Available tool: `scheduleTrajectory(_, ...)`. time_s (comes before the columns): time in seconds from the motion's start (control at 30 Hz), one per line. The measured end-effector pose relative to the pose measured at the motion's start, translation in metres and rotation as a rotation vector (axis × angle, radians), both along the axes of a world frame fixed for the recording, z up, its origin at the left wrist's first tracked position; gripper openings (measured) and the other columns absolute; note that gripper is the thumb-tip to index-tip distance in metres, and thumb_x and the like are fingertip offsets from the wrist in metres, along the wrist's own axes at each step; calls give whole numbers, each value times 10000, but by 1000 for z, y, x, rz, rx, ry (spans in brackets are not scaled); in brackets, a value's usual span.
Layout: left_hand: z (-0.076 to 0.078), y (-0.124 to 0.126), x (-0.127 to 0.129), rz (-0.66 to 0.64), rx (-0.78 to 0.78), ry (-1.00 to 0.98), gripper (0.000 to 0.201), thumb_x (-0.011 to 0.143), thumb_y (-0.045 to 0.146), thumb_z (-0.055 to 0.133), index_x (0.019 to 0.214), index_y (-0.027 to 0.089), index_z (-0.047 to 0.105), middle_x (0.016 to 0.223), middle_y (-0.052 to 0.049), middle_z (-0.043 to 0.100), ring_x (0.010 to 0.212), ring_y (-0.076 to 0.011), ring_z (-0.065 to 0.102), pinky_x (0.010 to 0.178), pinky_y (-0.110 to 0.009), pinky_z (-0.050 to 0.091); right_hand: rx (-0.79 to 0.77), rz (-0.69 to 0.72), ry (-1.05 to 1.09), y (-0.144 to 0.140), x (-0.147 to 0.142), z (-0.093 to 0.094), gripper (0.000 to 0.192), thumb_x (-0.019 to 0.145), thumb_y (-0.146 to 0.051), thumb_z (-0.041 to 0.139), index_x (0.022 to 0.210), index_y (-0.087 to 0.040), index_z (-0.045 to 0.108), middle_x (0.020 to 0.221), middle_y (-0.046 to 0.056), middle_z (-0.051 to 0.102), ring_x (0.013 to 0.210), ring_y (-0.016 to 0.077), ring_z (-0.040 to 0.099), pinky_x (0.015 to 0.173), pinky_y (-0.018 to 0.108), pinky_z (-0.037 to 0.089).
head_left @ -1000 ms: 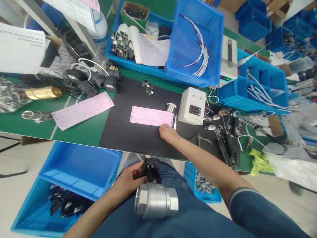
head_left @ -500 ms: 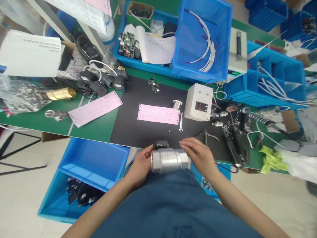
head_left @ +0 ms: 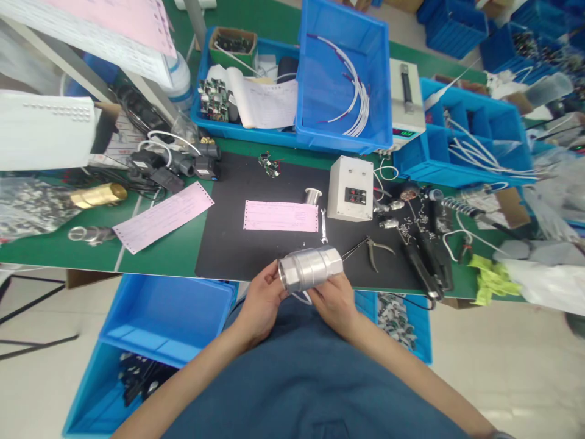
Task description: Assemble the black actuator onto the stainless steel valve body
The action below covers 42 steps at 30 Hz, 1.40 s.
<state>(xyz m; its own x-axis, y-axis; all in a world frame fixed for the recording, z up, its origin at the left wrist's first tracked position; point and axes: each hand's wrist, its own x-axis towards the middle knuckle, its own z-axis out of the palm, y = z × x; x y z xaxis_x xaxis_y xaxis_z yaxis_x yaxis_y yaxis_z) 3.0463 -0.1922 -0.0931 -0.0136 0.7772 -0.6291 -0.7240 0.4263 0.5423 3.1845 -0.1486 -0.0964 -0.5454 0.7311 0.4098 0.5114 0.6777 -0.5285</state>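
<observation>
Both of my hands hold a heavy silver metal valve body just in front of the near edge of the black mat. My left hand grips its left threaded end from below. My right hand cups its right end from underneath. The black part fixed to the valve is hidden beneath it. On the mat beyond lie a pink slip, a small spanner, a small metal sleeve and a white switch box.
Pliers and black-handled tools lie right of the mat. A second pink slip and brass fitting sit left. Blue bins with white wires line the back. Blue crates stand under the bench.
My right hand left the pink slip and came back to the valve. Both hands raised the valve from my lap toward the mat's edge and turned it, hiding the black part.
</observation>
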Motion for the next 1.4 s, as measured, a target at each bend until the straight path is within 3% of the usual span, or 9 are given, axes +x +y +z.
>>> scheduleTrajectory(0.23, 0, 1, 2, -12, -9, 10, 387, 679, 313, 702, 1023, 146, 642, 991, -99, 676, 987, -239, 604, 845, -324, 502, 28, 47, -19, -1, 4, 0, 357, 921, -204, 466, 586, -154, 582, 605, 42, 548, 619, 151, 471, 583, 265, 386)
scheduleTrajectory(0.37, -4, -6, -3, -12, -25, 19, 340, 689, 283, 694, 1001, 153, 648, 975, -90, 683, 981, -234, 610, 847, -333, 512, 9, 239, 18, 3, 17, -8, 195, 891, -191, 520, 738, -178, 640, 711, 38, 591, 722, 157, 523, 646, 268, 428)
scheduleTrajectory(0.43, -7, -12, -9, 1, -39, 28, 324, 686, 273, 700, 985, 160, 653, 955, -84, 689, 970, -237, 616, 839, -339, 522, -98, 267, -25, 12, 28, -23, 159, 910, -230, 499, 884, -179, 648, 835, 58, 612, 823, 159, 546, 717, 276, 467)
scheduleTrajectory(0.6, -16, -29, -31, 101, -107, 87, 377, 624, 243, 749, 984, 193, 651, 914, -55, 700, 960, -244, 625, 767, -314, 563, -306, 21, -598, 52, 45, -82, 170, 915, -149, 477, 1013, -115, 611, 927, 84, 605, 883, 159, 563, 823, 281, 484)
scheduleTrajectory(0.8, -15, -38, -40, 186, -191, 104, 430, 592, 154, 758, 1004, 182, 635, 893, -36, 704, 904, -215, 643, 767, -322, 575, -313, 248, -830, 79, 13, -114, 179, 879, -68, 447, 933, -108, 613, 963, 118, 575, 931, 228, 528, 730, 295, 494)
scheduleTrajectory(0.97, -14, -32, -35, 218, -163, 65, 301, 619, 191, 748, 903, 143, 658, 871, -44, 705, 864, -198, 650, 801, -329, 563, -328, 274, -896, 87, 3, -114, 210, 863, -20, 398, 917, -68, 594, 952, 163, 577, 937, 249, 528, 803, 340, 474)
scheduleTrajectory(1.17, -14, -20, -27, 217, -148, 36, 204, 625, 190, 737, 792, 104, 660, 869, -77, 698, 893, -200, 642, 817, -323, 548, -414, 68, -783, 84, 16, -104, 148, 808, -25, 469, 860, -75, 599, 893, 147, 613, 858, 238, 581, 763, 325, 478)
scheduleTrajectory(1.3, -15, -14, -21, 232, -99, 31, 268, 627, 189, 741, 879, 151, 660, 897, -39, 695, 846, -163, 642, 795, -293, 544, -498, -56, -544, 72, 22, -61, 124, 834, -116, 499, 939, -138, 561, 852, 43, 621, 763, 140, 599, 710, 233, 492)
scheduleTrajectory(1.4, -14, -9, -15, 226, -34, 25, 281, 658, 210, 724, 928, 165, 657, 963, -41, 687, 880, -162, 636, 827, -287, 527, -613, -116, -88, 53, 26, -14, 99, 858, -233, 526, 917, -159, 555, 780, 18, 601, 676, 124, 583, 619, 212, 483)
